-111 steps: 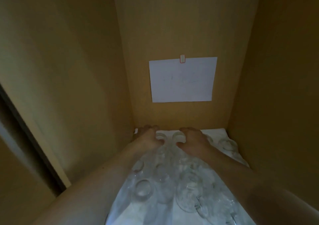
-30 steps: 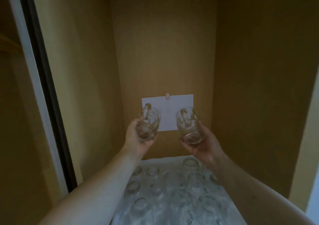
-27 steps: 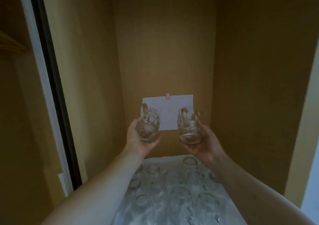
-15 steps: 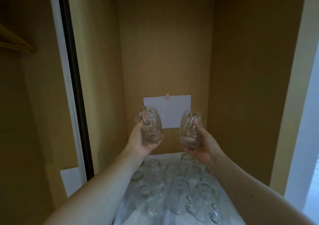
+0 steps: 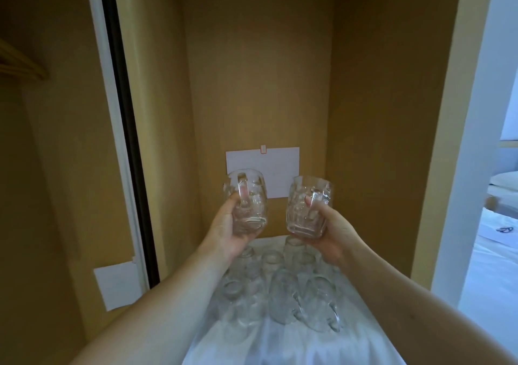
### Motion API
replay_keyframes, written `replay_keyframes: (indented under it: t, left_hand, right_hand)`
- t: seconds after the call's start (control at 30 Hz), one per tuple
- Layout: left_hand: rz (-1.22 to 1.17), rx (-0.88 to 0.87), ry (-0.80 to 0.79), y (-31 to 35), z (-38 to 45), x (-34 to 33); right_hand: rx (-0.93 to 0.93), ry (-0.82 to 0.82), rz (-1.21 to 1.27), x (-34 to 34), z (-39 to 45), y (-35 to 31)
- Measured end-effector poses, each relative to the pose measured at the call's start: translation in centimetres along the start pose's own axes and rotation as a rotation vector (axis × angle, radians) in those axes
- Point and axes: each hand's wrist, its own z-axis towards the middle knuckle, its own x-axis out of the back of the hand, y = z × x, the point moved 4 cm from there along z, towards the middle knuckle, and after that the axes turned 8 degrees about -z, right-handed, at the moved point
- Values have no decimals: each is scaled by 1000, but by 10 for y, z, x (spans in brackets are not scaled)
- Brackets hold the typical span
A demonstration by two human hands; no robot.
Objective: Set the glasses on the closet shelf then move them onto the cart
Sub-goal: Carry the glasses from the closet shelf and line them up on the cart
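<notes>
My left hand [image 5: 225,231] grips a clear glass mug [image 5: 248,198] from below, its handle facing me. My right hand [image 5: 332,231] holds a second glass mug [image 5: 307,206], thumb through the handle. Both mugs are raised side by side above the closet shelf [image 5: 364,345], which is covered with a white cloth. Several more glass mugs [image 5: 283,294] stand in rows on that cloth below my hands. No cart is in view.
The closet has tan wooden walls, with a white sheet of paper [image 5: 276,165] taped to the back panel. A dark sliding door edge [image 5: 123,129] runs down the left, with a white note [image 5: 119,287] beside it. At the right, a white door frame [image 5: 473,168] opens onto a bed.
Both hands took a mug from the back of the shelf and lifted them. Over the last second the view pulled back, and the mugs turned more upright.
</notes>
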Motion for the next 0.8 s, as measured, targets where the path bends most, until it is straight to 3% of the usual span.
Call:
replay_keyframes:
  t: [0.13, 0.37, 0.53, 0.8]
  left_hand:
    - [80, -18, -14, -9, -9, -10]
    - [58, 100, -92, -62, -16, -46]
    - [96, 164, -130, -112, -26, -75]
    - [131, 289, -191, -201, -76, -152]
  right_hand:
    - [25, -49, -52, 8, -16, -12]
    - [63, -81, -148, 49, -45, -36]
    - [81, -116, -140, 104, -85, -58]
    - [137, -44, -234, 191, -163, -98]
